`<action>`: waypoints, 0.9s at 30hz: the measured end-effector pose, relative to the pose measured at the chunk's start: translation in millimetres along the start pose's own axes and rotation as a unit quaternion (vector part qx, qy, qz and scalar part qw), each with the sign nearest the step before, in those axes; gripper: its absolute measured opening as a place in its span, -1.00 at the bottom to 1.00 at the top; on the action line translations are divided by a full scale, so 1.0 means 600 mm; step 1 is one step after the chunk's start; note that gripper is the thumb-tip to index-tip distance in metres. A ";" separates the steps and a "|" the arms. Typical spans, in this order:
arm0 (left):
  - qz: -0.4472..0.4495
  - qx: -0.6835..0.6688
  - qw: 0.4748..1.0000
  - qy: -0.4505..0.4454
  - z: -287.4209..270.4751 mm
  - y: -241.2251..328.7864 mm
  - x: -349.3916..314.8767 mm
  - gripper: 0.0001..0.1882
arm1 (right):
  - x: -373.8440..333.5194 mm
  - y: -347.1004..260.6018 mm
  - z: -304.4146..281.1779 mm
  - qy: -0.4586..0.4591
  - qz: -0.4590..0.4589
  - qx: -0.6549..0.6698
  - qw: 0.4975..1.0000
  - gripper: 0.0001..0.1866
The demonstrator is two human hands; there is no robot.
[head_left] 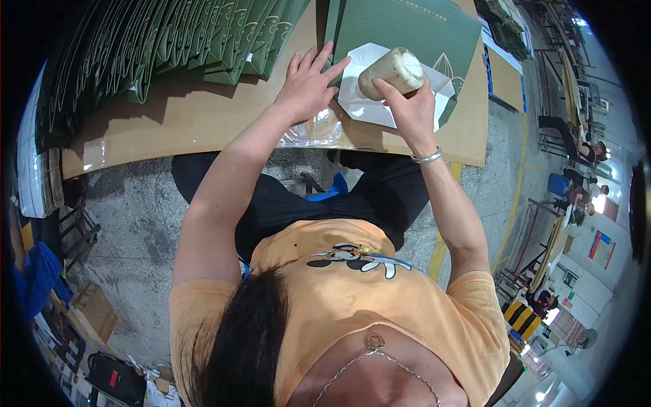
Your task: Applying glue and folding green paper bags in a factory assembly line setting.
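My right hand grips a stained whitish cylinder, tilted above a white sheet of card with angled corners. Whether the cylinder is a bottle or a solid block, I cannot tell. Beneath the card lies a flat dark green paper bag with a pale printed pattern. My left hand is spread flat on the table, its fingers apart and the tips by the card's left edge. Nothing is in that hand.
A cardboard-topped table spans the front. Many folded green bags stand in a dense row at the far left. More green bags are stacked at the far right. Other people sit at distant tables on the right.
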State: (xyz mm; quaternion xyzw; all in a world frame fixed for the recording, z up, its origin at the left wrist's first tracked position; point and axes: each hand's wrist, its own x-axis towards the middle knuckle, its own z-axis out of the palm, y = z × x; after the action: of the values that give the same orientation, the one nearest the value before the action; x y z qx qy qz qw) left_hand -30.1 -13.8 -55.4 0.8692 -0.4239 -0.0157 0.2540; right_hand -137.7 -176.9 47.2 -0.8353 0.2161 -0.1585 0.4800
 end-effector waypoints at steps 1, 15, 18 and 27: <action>0.000 -0.001 1.000 -0.001 0.000 0.000 0.000 -0.28 | -0.002 0.000 -0.002 -0.002 0.004 -0.003 1.000 -0.33; -0.005 0.000 1.000 0.000 0.004 -0.002 -0.001 -0.31 | -0.023 0.006 -0.033 -0.010 0.011 -0.027 1.000 -0.32; 0.004 0.003 1.000 0.011 0.006 -0.004 -0.001 -0.32 | -0.027 0.010 -0.038 -0.009 0.009 -0.036 0.999 -0.32; 0.005 0.005 1.000 0.014 0.007 -0.007 0.000 -0.32 | -0.025 0.010 -0.031 0.004 0.010 -0.011 1.000 -0.33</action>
State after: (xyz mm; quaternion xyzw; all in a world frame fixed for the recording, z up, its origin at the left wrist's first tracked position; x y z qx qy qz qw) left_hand -28.3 -13.5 -60.8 0.8683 -0.4248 -0.0001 0.2561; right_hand -160.7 -185.8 50.1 -0.8377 0.2283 -0.1542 0.4715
